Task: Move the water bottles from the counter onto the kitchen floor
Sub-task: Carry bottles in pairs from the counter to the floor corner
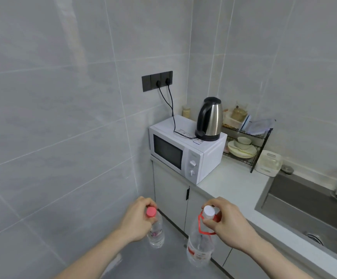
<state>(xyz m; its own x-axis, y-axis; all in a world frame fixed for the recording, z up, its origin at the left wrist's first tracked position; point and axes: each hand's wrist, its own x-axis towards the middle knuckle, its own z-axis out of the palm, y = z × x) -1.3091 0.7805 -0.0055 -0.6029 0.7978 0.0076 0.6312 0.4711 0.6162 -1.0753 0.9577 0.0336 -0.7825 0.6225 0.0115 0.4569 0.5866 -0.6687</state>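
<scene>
Bottles (pixel 156 231) (pixel 200 246) gripped by left hand (pixel 138 218) and right hand (pixel 227 223) above grey floor (pixel 163 264) beside counter (pixel 234 184).

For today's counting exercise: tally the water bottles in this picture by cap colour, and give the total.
Pink cap: 1, the smaller bottle held by the left hand
White cap: 1, the larger bottle held by the right hand
Total: 2

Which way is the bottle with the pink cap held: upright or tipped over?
Upright. The pink-capped bottle hangs cap-up, its base toward the floor, gripped at the neck by the left hand.
</scene>
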